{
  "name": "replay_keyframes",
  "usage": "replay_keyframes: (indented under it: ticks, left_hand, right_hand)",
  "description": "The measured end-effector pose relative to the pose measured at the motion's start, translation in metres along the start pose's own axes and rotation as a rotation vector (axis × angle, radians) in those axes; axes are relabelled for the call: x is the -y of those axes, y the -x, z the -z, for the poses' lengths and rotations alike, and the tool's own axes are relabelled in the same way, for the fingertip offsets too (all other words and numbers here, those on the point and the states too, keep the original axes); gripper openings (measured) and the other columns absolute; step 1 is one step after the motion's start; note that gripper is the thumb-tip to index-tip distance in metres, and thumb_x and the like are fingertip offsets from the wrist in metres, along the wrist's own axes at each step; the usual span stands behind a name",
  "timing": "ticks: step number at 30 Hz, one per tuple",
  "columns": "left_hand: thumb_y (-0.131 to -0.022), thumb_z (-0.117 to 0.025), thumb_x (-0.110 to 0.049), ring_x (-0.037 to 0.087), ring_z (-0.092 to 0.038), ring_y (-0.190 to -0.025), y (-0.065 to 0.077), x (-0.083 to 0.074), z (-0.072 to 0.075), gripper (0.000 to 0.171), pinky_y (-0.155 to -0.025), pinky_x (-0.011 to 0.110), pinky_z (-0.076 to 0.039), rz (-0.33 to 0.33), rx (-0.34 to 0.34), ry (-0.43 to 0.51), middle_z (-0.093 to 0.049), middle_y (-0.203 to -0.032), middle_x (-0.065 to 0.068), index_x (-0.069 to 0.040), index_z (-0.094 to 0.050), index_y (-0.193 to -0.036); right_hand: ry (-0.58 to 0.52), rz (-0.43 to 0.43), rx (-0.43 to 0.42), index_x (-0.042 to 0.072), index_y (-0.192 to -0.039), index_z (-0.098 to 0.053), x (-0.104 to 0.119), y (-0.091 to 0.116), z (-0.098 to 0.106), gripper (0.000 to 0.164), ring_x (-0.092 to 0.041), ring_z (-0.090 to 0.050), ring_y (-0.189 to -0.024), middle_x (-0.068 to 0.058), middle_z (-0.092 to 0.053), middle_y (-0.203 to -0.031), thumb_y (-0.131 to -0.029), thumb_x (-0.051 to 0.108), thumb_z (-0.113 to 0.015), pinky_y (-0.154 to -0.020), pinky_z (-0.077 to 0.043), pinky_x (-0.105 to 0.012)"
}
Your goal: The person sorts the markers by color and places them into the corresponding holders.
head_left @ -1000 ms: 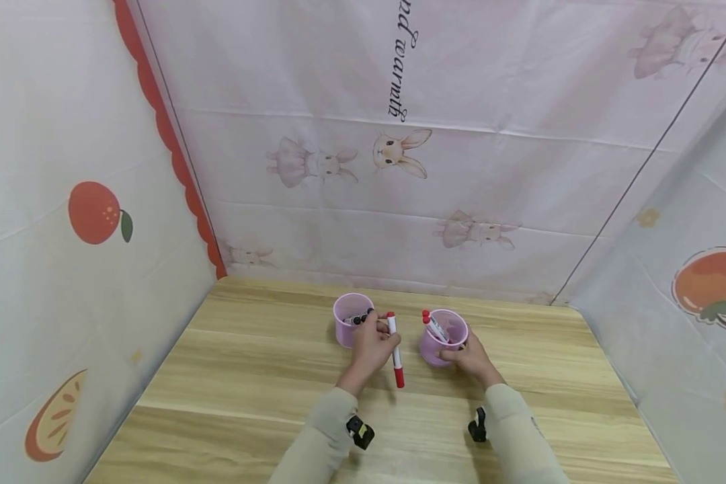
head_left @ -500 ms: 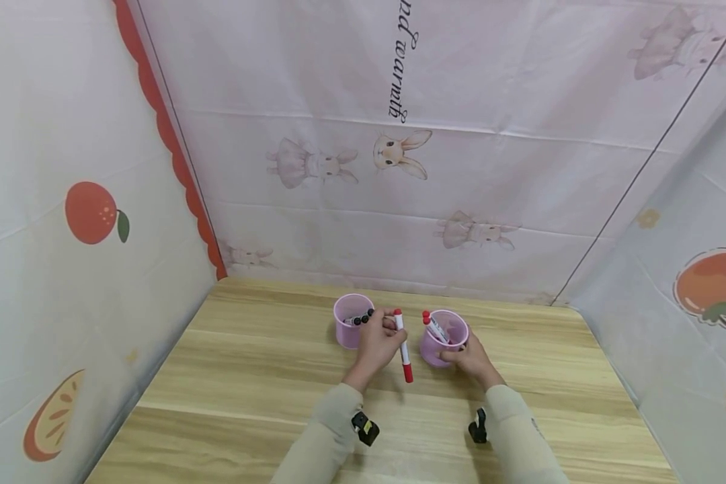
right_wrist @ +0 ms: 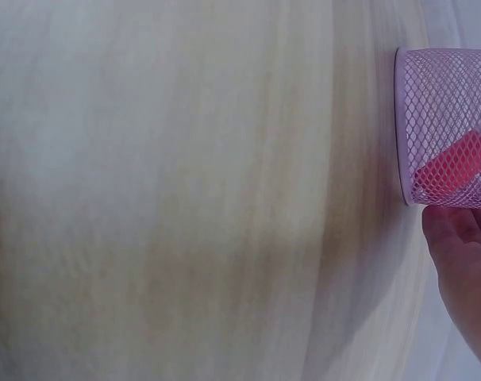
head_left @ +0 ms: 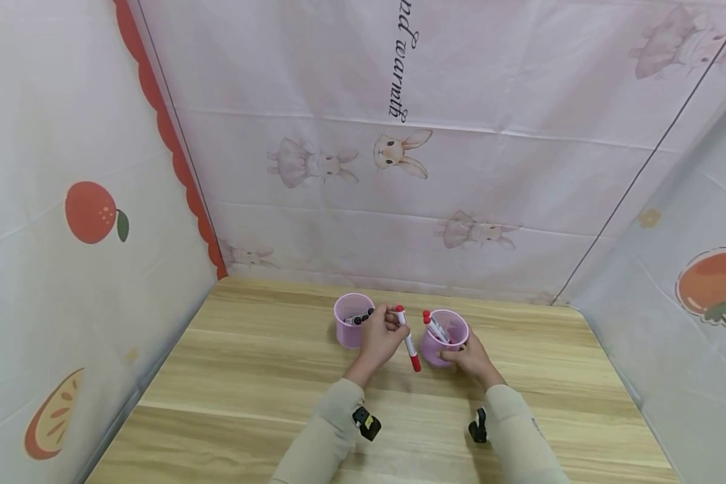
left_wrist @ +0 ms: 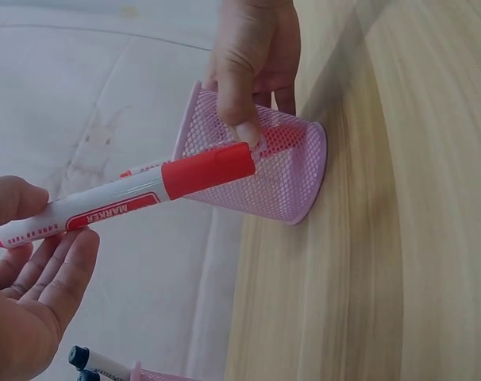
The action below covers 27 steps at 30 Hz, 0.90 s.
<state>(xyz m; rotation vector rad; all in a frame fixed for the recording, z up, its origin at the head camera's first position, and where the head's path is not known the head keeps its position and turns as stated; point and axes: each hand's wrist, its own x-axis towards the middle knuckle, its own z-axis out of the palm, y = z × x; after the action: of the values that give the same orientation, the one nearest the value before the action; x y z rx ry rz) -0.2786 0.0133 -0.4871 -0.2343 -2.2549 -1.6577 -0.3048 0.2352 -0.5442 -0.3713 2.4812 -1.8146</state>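
Observation:
Between thumb and fingers, my left hand [head_left: 381,338] pinches a white marker [head_left: 408,339] with a red cap, held tilted in the air between two pink mesh pen cups. The right pen cup [head_left: 434,352] stands on the table with red-capped markers [head_left: 437,328] leaning in it. My right hand [head_left: 473,357] grips that cup's right side, the thumb across its front. In the left wrist view the held marker's red cap [left_wrist: 209,171] appears in front of the right cup. Behind my left hand is the left pen cup [head_left: 346,334], holding several black-capped markers [head_left: 358,318].
Both cups stand on a wooden table [head_left: 248,376]. A printed cloth [head_left: 351,222] hangs behind the table's back edge, with more cloth on the left and right sides.
My left hand has shifted right with the marker, bringing it nearer the right cup. The marker's lower end has swung rightward. My right hand and its cup stay put.

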Motion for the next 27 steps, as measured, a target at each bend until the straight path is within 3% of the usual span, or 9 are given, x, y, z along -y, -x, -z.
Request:
replay_keyframes:
  ticks: [6,14,27]
  left_hand:
    - [-0.073,-0.074,0.0,0.013,-0.062,-0.07,-0.003,-0.005,0.001,0.029,-0.063,0.021,-0.052,0.01,-0.002,0.015,-0.062,-0.083,0.005,-0.002,-0.059,-0.098]
    - [-0.072,-0.075,0.0,0.013,-0.062,-0.071,-0.002,-0.01,-0.001,0.028,-0.063,0.021,-0.052,0.004,-0.017,0.038,-0.062,-0.082,0.003,-0.004,-0.058,-0.094]
    - [-0.073,-0.075,0.001,0.014,-0.06,-0.071,0.0,-0.01,-0.003,0.027,-0.064,0.024,-0.053,-0.044,-0.02,0.136,-0.06,-0.082,0.003,-0.004,-0.055,-0.092]
  right_hand:
    - [0.005,-0.01,0.006,-0.009,-0.137,-0.029,-0.002,-0.001,0.0,0.085,-0.045,-0.036,-0.122,-0.032,-0.041,-0.131,-0.067,-0.001,-0.077,-0.101,-0.029,-0.054]
    - [0.012,-0.021,-0.025,-0.004,-0.138,-0.03,-0.036,-0.015,0.001,0.088,-0.04,-0.038,-0.123,-0.027,-0.043,-0.132,-0.066,0.002,-0.081,-0.102,-0.029,-0.052]
    - [-0.003,-0.008,0.001,-0.008,-0.138,-0.028,0.001,0.0,0.0,0.085,-0.045,-0.035,-0.123,-0.031,-0.039,-0.133,-0.068,-0.003,-0.076,-0.102,-0.029,-0.054]
